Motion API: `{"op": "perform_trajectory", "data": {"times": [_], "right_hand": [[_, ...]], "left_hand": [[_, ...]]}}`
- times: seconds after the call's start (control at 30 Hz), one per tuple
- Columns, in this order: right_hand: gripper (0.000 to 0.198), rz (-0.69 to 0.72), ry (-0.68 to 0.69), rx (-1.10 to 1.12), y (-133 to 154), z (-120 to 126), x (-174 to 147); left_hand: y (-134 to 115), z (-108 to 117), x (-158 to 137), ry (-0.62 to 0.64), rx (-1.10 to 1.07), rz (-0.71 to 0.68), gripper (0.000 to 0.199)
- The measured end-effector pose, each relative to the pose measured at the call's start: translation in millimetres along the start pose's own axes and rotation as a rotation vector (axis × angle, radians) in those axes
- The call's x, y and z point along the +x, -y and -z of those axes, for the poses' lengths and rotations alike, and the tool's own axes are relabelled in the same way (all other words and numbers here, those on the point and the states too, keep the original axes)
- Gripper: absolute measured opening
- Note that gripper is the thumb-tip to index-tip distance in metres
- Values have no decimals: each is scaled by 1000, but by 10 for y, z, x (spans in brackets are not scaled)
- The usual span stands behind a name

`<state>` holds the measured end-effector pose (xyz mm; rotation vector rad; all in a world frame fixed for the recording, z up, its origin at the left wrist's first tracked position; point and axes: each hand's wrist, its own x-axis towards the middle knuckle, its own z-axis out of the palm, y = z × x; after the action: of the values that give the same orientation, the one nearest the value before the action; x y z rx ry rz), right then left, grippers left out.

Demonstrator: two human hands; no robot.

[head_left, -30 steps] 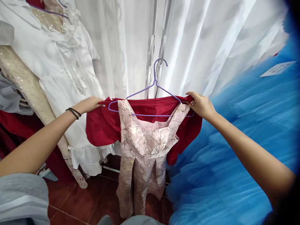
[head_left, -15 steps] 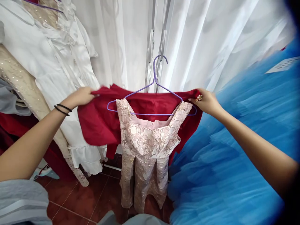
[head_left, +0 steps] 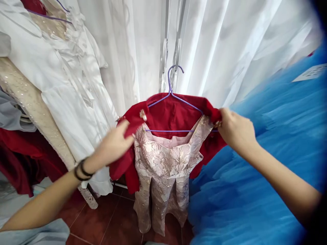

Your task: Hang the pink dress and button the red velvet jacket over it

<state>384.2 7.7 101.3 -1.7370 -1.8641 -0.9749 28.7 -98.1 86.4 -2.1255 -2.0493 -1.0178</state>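
A pale pink brocade dress (head_left: pixel 168 156) hangs on a purple wire hanger (head_left: pixel 169 81). Draped behind and around the hanger's shoulders is a short red jacket (head_left: pixel 163 110), with shiny gold-and-pearl ornaments near its front edges. My left hand (head_left: pixel 113 143), slightly blurred, pinches the jacket's front edge beside the dress's left strap. At the other shoulder, my right hand (head_left: pixel 237 131) is closed on the opposite edge of the jacket, close to an ornament. The jacket's sleeves hang down behind the dress on both sides.
The hanger's hook is at a door handle (head_left: pixel 176 51) in front of white curtains (head_left: pixel 109 44). White dress (head_left: pixel 68 85) and beige sequined garment (head_left: pixel 38 105) hang on the left. Blue tulle (head_left: pixel 255 190) fills the right side. Red-brown tiles (head_left: pixel 102 217) lie below.
The red jacket, stretched wide behind the hanger before, now wraps forward around its shoulders. My left hand has moved right and down toward the dress; my right hand has shifted slightly down.
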Motion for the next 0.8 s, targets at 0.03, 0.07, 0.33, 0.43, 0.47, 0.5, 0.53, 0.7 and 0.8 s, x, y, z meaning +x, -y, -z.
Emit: {"op": "perform_trajectory", "data": {"times": [0.03,0.07,0.33,0.43,0.47,0.5,0.53,0.7,0.8], "right_hand": [[27,83,32,-57,11,-58,-90],[31,178,33,-94,-4,-127,-158],[43,43,16,174,-559,-426,-35],[42,-203,137,589,-670,-179,171],[39,-275,150,755,-694,-63,226],[36,-320,139,908,-712,53,267],[35,-331,93,1035,-725,157,290],[29,-78,102,917,-765,312,248],[10,-7,502,618,-801,325,208]], "left_hand": [[26,-242,-62,164,197,7,23],[64,-471,-90,249,366,27,28],[66,-998,179,381,459,-38,36],[44,-809,283,317,231,-92,38],[58,-750,314,278,118,-106,40],[80,-700,341,232,1,-117,42],[106,-663,358,187,-105,-123,44],[200,-672,252,141,-335,-114,43],[151,-694,132,209,-360,-133,41]]}}
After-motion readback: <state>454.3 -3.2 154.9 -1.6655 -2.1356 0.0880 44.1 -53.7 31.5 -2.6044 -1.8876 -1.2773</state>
